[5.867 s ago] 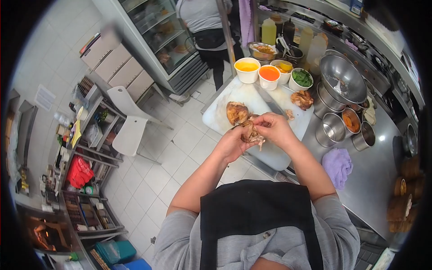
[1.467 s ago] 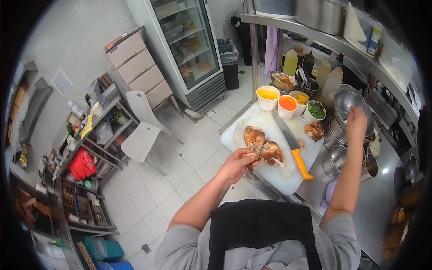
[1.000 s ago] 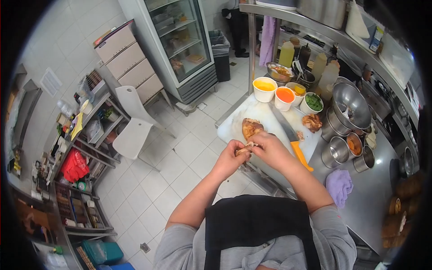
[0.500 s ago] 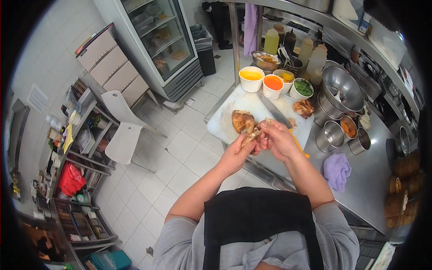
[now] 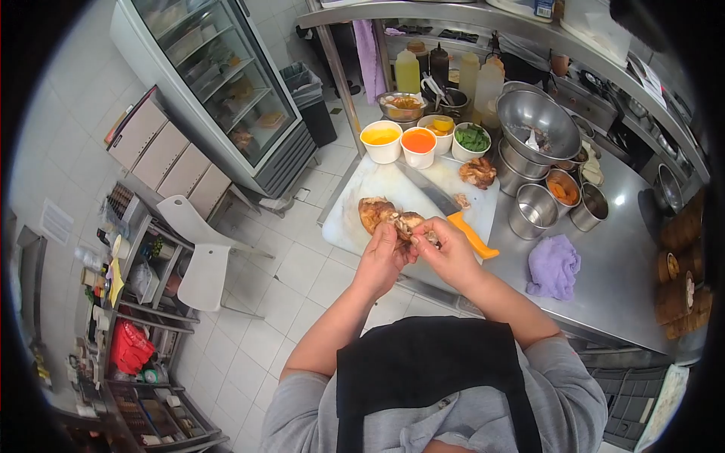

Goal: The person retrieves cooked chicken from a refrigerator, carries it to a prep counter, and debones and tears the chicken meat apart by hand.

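A tiled kitchen floor (image 5: 294, 260) is stretching away on the left, a stainless-steel counter (image 5: 612, 272) is filling the right, and a white cutting board (image 5: 370, 181) is lying between them, directly in front of you. Over the board's near side, you are pinching a torn shred of chicken meat (image 5: 403, 223) in both hands. Your left hand (image 5: 383, 257) is closing thumb against fingers on its left side, seemingly steadying it, while your right hand (image 5: 451, 254) is drawing thumb and forefinger together on its right; gripping from two sides is probably giving you finer control over something so soft and small. Just beyond your fingertips, a browned chicken portion (image 5: 373, 213) is resting on the board, though I cannot tell whether the shred is fully separate from the meat there. Another browned piece (image 5: 478, 173) is sitting at the board's far right, apparently out of the way of your fingers. The orange-handled knife (image 5: 472, 234) is lying to the right, its handle jutting past the board's edge, presumably so it is staying easy to grasp. Along the far edge, the tub of yellow liquid (image 5: 381, 134), the tub of orange liquid (image 5: 418, 140) and the tub of green leaves (image 5: 472, 137) are standing clustered, likely for keeping the middle workable. A purple cloth (image 5: 553, 266) is lying crumpled on the counter, perhaps handy for wiping.
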`<state>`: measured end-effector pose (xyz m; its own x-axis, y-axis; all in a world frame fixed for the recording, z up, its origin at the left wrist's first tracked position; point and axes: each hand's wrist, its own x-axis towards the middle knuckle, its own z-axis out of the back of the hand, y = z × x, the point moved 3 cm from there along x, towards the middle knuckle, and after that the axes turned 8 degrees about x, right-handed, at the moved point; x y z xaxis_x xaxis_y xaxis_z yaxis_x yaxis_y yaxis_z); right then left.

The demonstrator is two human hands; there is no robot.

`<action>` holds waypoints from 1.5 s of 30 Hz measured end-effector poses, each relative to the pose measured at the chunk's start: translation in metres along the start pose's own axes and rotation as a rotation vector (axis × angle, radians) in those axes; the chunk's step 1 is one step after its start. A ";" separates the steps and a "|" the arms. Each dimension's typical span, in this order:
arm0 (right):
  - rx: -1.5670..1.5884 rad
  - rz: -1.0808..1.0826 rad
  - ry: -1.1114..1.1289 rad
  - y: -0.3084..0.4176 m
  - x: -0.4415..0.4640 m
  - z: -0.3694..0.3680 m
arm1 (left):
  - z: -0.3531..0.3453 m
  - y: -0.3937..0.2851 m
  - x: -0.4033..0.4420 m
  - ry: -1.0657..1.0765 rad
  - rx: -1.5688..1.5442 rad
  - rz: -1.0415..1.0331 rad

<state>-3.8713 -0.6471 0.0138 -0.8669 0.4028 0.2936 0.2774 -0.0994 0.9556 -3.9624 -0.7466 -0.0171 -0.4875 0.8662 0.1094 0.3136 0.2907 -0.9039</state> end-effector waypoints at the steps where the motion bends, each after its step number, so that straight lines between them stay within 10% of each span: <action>1: 0.008 0.001 0.002 0.001 -0.002 0.001 | -0.003 0.001 0.001 -0.020 -0.094 0.043; 3: -0.407 0.226 -0.003 0.010 -0.007 0.003 | -0.007 0.002 0.002 -0.045 -0.180 0.090; 18: 0.049 -0.265 0.078 -0.011 -0.029 0.000 | 0.004 0.011 0.020 -0.084 -0.493 0.148; 32: 0.101 -0.163 -0.058 0.008 -0.026 0.052 | 0.033 -0.004 0.030 -0.136 -0.550 0.029; 38: -0.711 0.579 -0.687 0.103 0.027 0.174 | 0.024 0.011 0.016 -0.094 -0.178 0.184; 42: -1.423 0.193 -0.733 0.076 0.068 0.242 | 0.007 0.018 0.011 -0.036 -0.102 0.296; 45: -1.273 0.420 -0.601 0.076 0.063 0.200 | -0.005 0.011 0.007 -0.081 -0.018 0.279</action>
<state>-3.8225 -0.4473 0.0996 -0.4293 0.4205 0.7993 -0.3599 -0.8913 0.2756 -3.9584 -0.7355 -0.0245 -0.4437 0.8786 -0.1765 0.4590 0.0537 -0.8868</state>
